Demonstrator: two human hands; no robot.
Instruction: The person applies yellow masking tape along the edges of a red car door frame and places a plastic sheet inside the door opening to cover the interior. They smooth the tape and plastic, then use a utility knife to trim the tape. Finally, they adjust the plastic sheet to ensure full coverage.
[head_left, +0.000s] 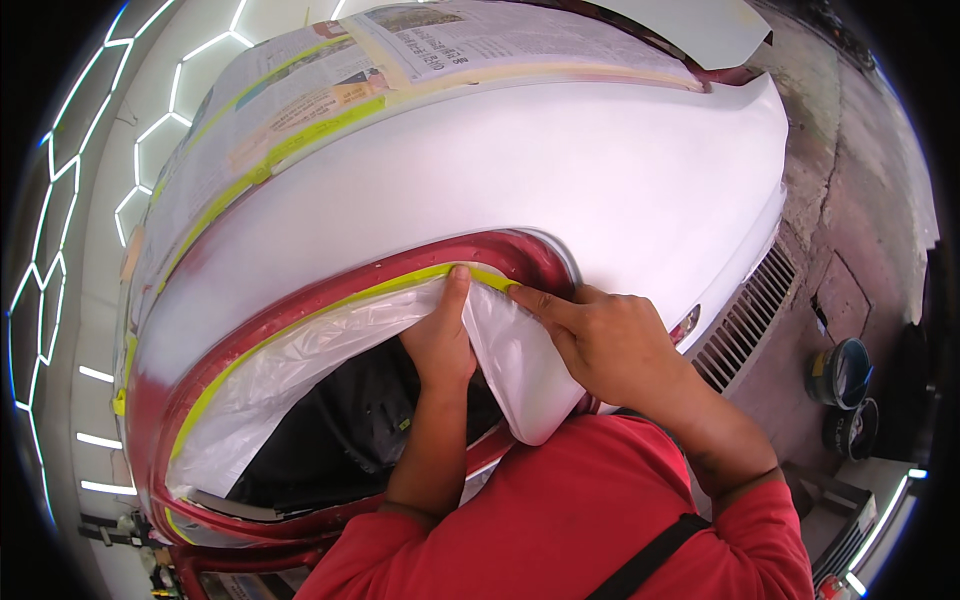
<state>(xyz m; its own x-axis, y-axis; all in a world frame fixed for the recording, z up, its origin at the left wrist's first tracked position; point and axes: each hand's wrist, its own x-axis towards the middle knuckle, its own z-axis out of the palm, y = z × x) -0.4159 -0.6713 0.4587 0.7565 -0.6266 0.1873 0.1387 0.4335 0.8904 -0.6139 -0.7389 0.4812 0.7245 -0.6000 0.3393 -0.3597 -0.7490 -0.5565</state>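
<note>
**Yellow tape pressed along red rim**

Mid-frame, the left hand presses by thumb, the right hand by index finger, presumably so the tape holds the film; whether either grips anything, I cannot tell.

Bright, lit by white honeycomb light tubes at left (burnt out to pure white), softly glaring across the pale body panel, reasonably sharp at the yellow tape, bent toward the black rim.
</note>
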